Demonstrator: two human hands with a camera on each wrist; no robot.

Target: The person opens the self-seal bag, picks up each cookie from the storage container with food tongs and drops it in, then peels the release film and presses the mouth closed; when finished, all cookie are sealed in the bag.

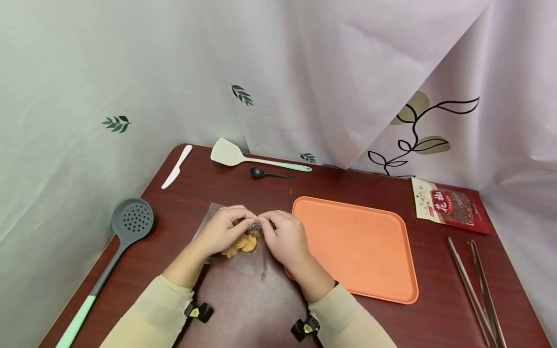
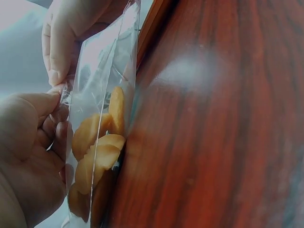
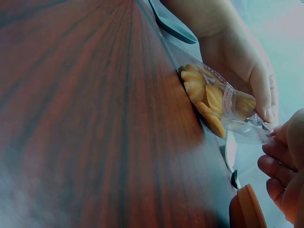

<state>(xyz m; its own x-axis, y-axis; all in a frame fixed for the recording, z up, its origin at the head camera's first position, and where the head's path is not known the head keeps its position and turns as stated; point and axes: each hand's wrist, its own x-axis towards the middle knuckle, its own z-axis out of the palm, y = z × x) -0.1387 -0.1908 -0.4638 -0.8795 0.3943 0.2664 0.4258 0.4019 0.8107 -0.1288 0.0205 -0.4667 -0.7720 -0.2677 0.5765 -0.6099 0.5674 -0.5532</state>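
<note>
A clear plastic bag (image 1: 238,266) holding several yellow, scalloped biscuits (image 1: 249,243) lies near the middle of the table, left of the orange tray. My left hand (image 1: 223,229) pinches the bag's gathered, crinkled film between thumb and fingers. Right beside it, my right hand (image 1: 288,239) pinches the same twisted bit of film, the fingertips of both hands almost meeting. In the left wrist view the biscuits (image 2: 97,156) show through the film, below the left thumb. From the right wrist, the bunched plastic (image 3: 260,124) runs between both hands' fingertips.
An orange tray (image 1: 354,249) stands to the right, with metal tongs (image 1: 476,290) and a red spice packet (image 1: 454,205) beyond. On the left lies a grey slotted skimmer (image 1: 132,220). Along the back are a white knife (image 1: 177,166), a pale spatula (image 1: 228,152) and a small black spoon (image 1: 257,172).
</note>
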